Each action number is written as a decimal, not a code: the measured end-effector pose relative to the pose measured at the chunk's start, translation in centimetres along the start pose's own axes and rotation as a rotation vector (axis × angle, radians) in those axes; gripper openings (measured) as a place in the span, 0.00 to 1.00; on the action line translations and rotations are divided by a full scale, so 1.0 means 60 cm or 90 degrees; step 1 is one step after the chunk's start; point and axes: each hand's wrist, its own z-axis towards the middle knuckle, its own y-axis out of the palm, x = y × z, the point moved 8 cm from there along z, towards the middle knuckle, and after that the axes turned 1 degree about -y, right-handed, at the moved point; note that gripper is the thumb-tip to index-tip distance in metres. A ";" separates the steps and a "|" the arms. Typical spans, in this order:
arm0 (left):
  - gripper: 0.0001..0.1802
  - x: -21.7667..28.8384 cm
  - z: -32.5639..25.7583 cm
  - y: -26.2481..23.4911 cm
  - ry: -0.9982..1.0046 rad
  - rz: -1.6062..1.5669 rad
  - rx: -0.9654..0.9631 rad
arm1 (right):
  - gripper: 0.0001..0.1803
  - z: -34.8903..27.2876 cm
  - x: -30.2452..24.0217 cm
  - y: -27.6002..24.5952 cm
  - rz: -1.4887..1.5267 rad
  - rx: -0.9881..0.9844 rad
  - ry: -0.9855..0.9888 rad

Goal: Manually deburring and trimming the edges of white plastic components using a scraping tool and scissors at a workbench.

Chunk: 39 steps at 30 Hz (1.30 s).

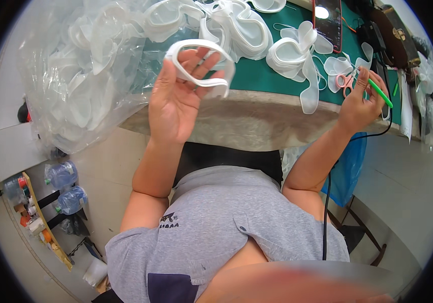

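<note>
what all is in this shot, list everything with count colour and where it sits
goggle frame: one, white, held up in the left hand over the table edge
green tool: one, thin, green, in the right hand
scissors: one pair, pink handles, on the mat by the right hand
loose frames and strips: many, white and clear, piled on the mat
plastic bag: one, clear, full of white frames, left end of the table
phone: one, dark with red edge, top of the mat
mat: one, green, on the table
bottles: several, clear, on the floor at left
cable: one, black, hanging at right
left hand: raised, palm up
right hand: at the mat edge
</note>
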 end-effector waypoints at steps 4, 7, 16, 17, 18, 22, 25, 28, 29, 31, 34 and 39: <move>0.22 -0.017 -0.003 0.013 -0.042 0.004 -0.011 | 0.11 -0.008 -0.047 -0.008 0.021 -0.002 0.044; 0.22 -0.030 -0.001 0.024 -0.078 -0.017 -0.029 | 0.09 -0.017 -0.061 0.025 0.298 -0.099 0.108; 0.22 -0.035 -0.005 0.038 -0.125 -0.079 -0.072 | 0.11 -0.019 -0.101 0.046 0.195 -0.158 -0.082; 0.23 -0.035 -0.005 0.036 -0.127 -0.069 -0.047 | 0.11 -0.020 -0.107 0.044 0.194 -0.158 -0.081; 0.23 -0.036 -0.004 0.036 -0.128 -0.070 -0.047 | 0.11 -0.025 -0.097 0.045 0.280 -0.167 0.034; 0.21 -0.050 -0.001 0.042 -0.190 -0.167 -0.073 | 0.10 -0.048 -0.114 0.047 0.475 -0.210 0.172; 0.21 -0.056 -0.005 0.048 -0.248 -0.287 -0.083 | 0.09 -0.068 -0.152 0.063 0.500 -0.239 0.090; 0.20 -0.061 -0.006 0.053 -0.298 -0.425 -0.099 | 0.06 -0.065 -0.147 0.075 0.397 -0.278 0.023; 0.21 -0.062 -0.007 0.058 -0.320 -0.502 -0.112 | 0.06 -0.062 -0.145 0.080 0.353 -0.295 -0.018; 0.21 -0.061 -0.006 0.058 -0.328 -0.533 -0.107 | 0.06 -0.043 -0.152 0.077 0.296 -0.270 -0.108; 0.21 -0.060 -0.004 0.054 -0.338 -0.586 -0.104 | 0.06 -0.036 -0.164 0.061 0.227 -0.208 -0.196; 0.22 -0.057 -0.001 0.054 -0.333 -0.613 -0.115 | 0.07 -0.050 -0.168 0.044 0.327 -0.203 -0.111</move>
